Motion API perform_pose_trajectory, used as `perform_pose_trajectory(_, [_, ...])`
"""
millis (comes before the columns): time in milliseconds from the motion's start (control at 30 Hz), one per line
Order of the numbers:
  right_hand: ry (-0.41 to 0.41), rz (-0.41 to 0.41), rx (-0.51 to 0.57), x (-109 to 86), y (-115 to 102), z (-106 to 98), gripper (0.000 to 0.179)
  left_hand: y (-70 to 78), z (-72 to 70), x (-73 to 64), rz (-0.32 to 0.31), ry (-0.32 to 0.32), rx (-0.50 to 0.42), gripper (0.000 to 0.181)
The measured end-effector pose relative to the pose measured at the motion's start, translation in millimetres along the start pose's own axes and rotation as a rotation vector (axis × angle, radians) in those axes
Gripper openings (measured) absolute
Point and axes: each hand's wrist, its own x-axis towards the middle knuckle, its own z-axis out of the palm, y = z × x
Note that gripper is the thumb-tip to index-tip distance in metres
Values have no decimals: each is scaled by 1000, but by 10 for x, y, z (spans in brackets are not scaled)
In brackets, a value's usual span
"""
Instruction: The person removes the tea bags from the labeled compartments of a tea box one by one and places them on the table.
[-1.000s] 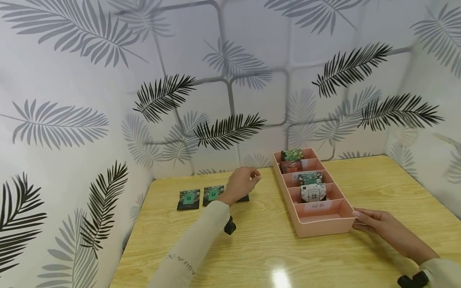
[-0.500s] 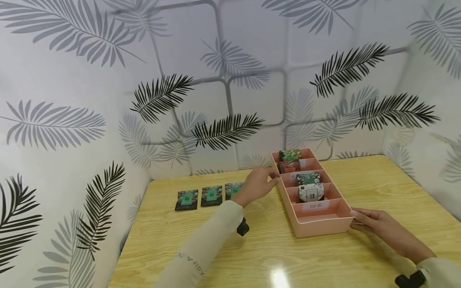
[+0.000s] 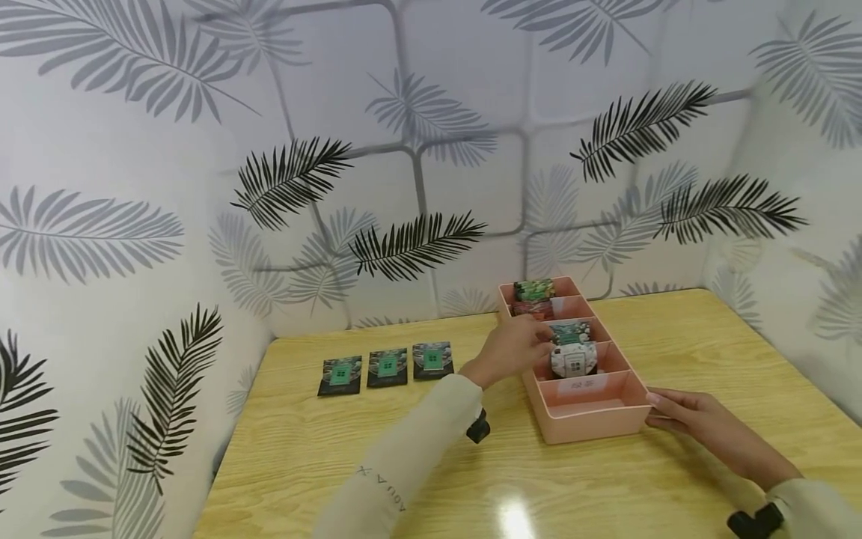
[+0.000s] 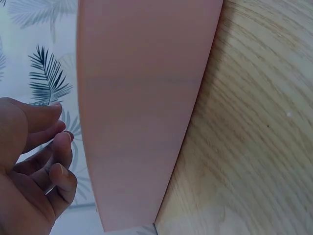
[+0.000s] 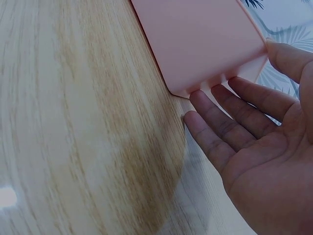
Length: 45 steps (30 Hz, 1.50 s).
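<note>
My left hand (image 3: 517, 346) is over the left rim of a pink divided storage box (image 3: 594, 428), its fingertips beside a dark green sachet (image 3: 571, 332) in a middle compartment. The left wrist view shows its fingers loosely bent, nothing between them, next to the box's long outer wall (image 4: 142, 98). My right hand (image 5: 264, 122) touches the near right corner of the box, thumb at the rim and straight fingertips against the outer wall. A white sachet (image 3: 575, 362) stands in the compartment nearer me. Farther back are a red sachet (image 3: 533, 309) and a bright green one (image 3: 534, 290).
Three black sachets with green labels, left (image 3: 340, 374), middle (image 3: 387, 367) and right (image 3: 432, 361), lie in a row on the wooden table (image 3: 289, 449). A white label (image 3: 583, 384) marks the near compartment's divider. A leaf-patterned wall covering (image 3: 465, 172) rises behind.
My left hand has moved right, from beside the black sachets to over the box, uncovering the rightmost sachet. My right hand stays at the box's corner. The view has shifted slightly.
</note>
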Motion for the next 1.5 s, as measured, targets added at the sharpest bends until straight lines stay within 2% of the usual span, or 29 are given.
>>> perform_pose_trajectory(200, [-8,-18,26,58,13,41,64,39,55,-4,19,-48,61,22])
perform_pose_trajectory(433, [7,5,-5,110,27,31,68,67,103,11,42,-27,104,10])
perform_pose_trajectory(600, [5,12,-5,94,25,30,68,122,106,15,43,-36,125,6])
perform_pose_trajectory(833, [11,-1,4,66,18,37,66,151,118,11,86,-83,63,8])
perform_pose_trajectory(1000, [15,-10,4,43,13,29,64,185,132,25,136,-100,132,15])
perform_pose_trajectory(1267, [20,7,-7,20,16,13,66,199,142,11,185,-60,160,13])
perform_pose_trajectory(1500, [21,17,-6,28,7,15,66,173,31,-42,178,-5,124,14])
